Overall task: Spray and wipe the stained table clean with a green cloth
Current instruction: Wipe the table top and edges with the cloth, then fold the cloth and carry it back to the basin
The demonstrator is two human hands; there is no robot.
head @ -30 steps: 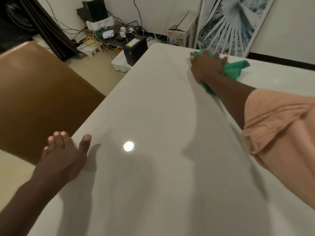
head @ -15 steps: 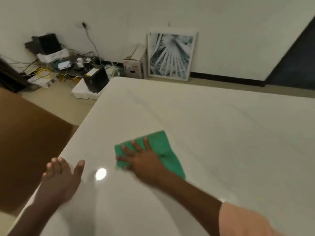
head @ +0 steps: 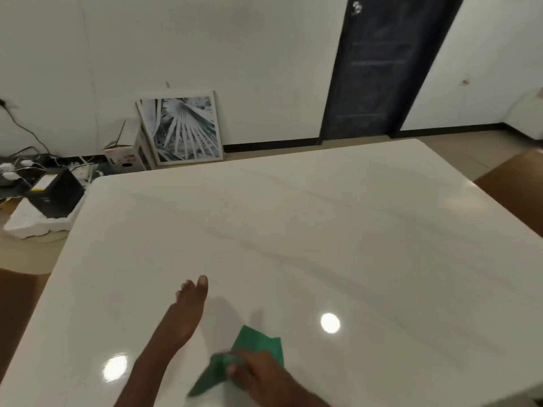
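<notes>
The glossy white table [head: 323, 230] fills most of the view, with faint grey streaks across its middle. A green cloth [head: 258, 346] lies bunched on the near part of it. My right hand [head: 258, 374] grips the cloth, fingers curled round its bunched edge. My left hand [head: 188, 306] is just left of the cloth, fingers straight and pointing away from me over the tabletop, holding nothing. No spray bottle is in view.
A framed leaf picture [head: 182, 130] and a cardboard box [head: 126, 157] lean at the far wall. Cables and a black device in foam [head: 53, 201] sit on the floor at left. A dark door [head: 376, 66] is behind. Brown chair backs [head: 517, 189] flank the table.
My right hand pulled the cloth from the far corner back to the near edge and now bunches it. My left hand left the table's left edge and moved inward beside the cloth.
</notes>
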